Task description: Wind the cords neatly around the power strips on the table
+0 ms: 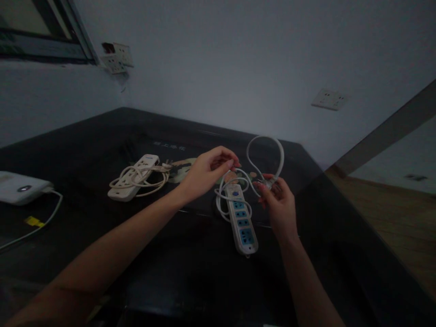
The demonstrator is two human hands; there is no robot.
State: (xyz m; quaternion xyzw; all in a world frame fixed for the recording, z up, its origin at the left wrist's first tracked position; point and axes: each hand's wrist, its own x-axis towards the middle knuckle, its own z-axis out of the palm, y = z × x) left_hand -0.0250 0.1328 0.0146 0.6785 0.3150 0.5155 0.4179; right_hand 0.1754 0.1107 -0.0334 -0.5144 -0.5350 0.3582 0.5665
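Note:
A white power strip (242,227) with blue sockets lies on the black table in front of me, its white cord (220,200) looped loosely over its far end. My left hand (213,168) is above that end, fingers curled and thumb pressed in, pinching the cord near the fingertips. To the right, my right hand (278,195) is closed around the plug (269,181) and the cord beside it. From this grip a loop of cord (282,156) stands up in the air. The fingers partly cover the plug.
Left of my hands lies a second white power strip (124,193) with its cord wound around it. A white device (23,188) with a cable (56,209) sits at the far left. Wall sockets (329,99) are on the wall behind the black table (163,272).

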